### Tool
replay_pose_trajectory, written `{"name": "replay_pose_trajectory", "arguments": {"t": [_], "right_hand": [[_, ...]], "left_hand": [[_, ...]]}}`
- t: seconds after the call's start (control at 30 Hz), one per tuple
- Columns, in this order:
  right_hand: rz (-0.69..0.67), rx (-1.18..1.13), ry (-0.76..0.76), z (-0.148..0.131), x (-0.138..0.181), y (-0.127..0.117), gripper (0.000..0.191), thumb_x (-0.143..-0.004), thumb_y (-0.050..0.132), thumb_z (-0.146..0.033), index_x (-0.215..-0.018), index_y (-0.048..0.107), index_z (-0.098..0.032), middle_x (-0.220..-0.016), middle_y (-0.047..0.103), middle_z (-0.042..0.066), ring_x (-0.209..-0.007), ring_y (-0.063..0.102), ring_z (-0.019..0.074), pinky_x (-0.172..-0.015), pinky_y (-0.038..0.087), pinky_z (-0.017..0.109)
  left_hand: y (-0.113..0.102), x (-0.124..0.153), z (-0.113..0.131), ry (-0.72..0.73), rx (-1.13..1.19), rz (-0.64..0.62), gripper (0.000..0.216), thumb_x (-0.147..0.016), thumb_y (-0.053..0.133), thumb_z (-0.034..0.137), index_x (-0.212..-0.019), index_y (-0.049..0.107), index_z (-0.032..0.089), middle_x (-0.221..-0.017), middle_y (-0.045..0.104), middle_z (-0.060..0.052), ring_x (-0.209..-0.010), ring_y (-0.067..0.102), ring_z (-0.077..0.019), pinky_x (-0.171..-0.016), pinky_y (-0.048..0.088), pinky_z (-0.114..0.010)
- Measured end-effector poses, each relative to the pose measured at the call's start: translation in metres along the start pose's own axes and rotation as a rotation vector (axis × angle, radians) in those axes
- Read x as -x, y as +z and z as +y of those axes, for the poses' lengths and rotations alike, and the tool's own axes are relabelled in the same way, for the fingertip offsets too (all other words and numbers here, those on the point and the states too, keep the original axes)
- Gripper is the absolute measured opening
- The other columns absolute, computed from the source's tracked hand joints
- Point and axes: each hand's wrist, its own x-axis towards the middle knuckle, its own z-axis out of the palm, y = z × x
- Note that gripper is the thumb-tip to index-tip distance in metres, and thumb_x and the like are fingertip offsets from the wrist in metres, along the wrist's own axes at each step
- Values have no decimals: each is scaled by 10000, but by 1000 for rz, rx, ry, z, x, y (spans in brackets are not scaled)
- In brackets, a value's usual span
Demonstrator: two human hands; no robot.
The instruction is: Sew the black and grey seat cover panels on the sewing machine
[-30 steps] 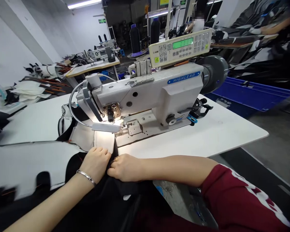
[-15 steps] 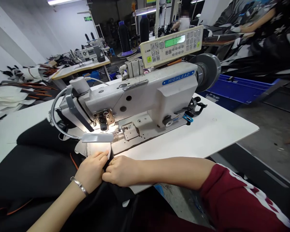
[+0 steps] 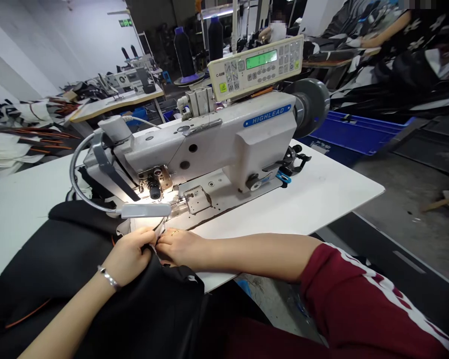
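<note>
Black fabric (image 3: 71, 254) with orange edging drapes over the table's left side and down its front. Its light-coloured underside (image 3: 138, 224) shows below the lamp of the sewing machine (image 3: 209, 144). My left hand (image 3: 131, 254), with a silver bracelet on the wrist, is closed on the fabric just in front of the lamp. Beside it, almost touching, my right hand (image 3: 183, 248) pinches the fabric's edge with bent fingers. The needle area is hidden behind the lamp head (image 3: 145, 210), which lights the cloth.
A control panel (image 3: 256, 67) sits atop the machine, with black thread cones (image 3: 183, 52) behind. The white table (image 3: 322, 184) extends right. Blue crates (image 3: 362, 132) stand beyond it. A co-worker's arm (image 3: 387, 37) reaches over another table at the back right.
My left hand has moved slightly left and gripped the fabric's edge, where it lay flatter before. The black fabric is bunched up higher between my hands. The whole view has shifted a little.
</note>
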Motion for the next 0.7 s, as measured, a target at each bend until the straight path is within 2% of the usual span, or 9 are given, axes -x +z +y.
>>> {"name": "replay_pose_trajectory", "arguments": {"t": [0.13,0.3,0.37,0.4,0.47,0.57,0.63,0.7], "right_hand": [[-49,28,7,2,-9,3,407,-901,578,-374,-1142,596,-46,-1133,640,138,-1131,522,247,-1052,377,360],[-162,71,60,3,-11,4,470,-943,516,-482,-1179,591,-84,-1234,615,137,-1248,461,277,-1144,264,497],[-154,85,68,0,-7,-2,430,-970,475,-482,-1110,611,-99,-1178,636,134,-1176,516,259,-1076,354,463],[-132,92,80,-2,-4,-6,418,-980,455,-478,-1056,617,-101,-1115,649,131,-1099,554,245,-995,419,419],[-49,114,80,-7,1,-13,362,-1002,416,-420,-1005,607,-112,-1006,650,119,-960,587,218,-829,465,348],[62,126,-61,-9,5,-18,230,-999,389,-223,-1116,568,-138,-1003,641,88,-937,579,182,-821,438,306],[14,108,-127,-9,5,-16,219,-968,404,-138,-1109,570,-155,-962,653,56,-912,580,165,-819,429,284],[-66,107,-115,-9,4,-13,180,-947,423,-120,-995,591,-164,-875,657,32,-837,586,162,-754,433,277]], "left_hand": [[-7,-4,8,-21,38,33,122,-649,386,129,-603,462,213,-641,550,8,-634,525,-139,-615,420,-242],[5,-2,15,-100,4,81,106,-646,385,157,-578,436,220,-590,547,11,-583,514,-142,-579,414,-243],[12,2,13,-133,-17,62,118,-677,387,178,-609,472,225,-592,567,14,-583,540,-148,-581,429,-247],[15,4,12,-151,-24,39,130,-698,390,191,-648,504,228,-605,588,14,-594,563,-155,-590,443,-252],[19,7,9,-208,-36,5,196,-736,401,213,-825,576,227,-692,662,4,-650,626,-177,-626,481,-268],[23,8,6,-291,-58,-29,473,-731,442,181,-1198,511,171,-1019,737,-64,-878,701,-216,-748,535,-297],[26,9,5,-295,-95,-65,561,-723,451,132,-1283,485,148,-1170,706,-94,-1023,684,-223,-836,541,-305],[28,10,6,-246,-156,-84,533,-749,431,90,-1266,548,151,-1226,684,-98,-1104,654,-222,-916,530,-319]]}}
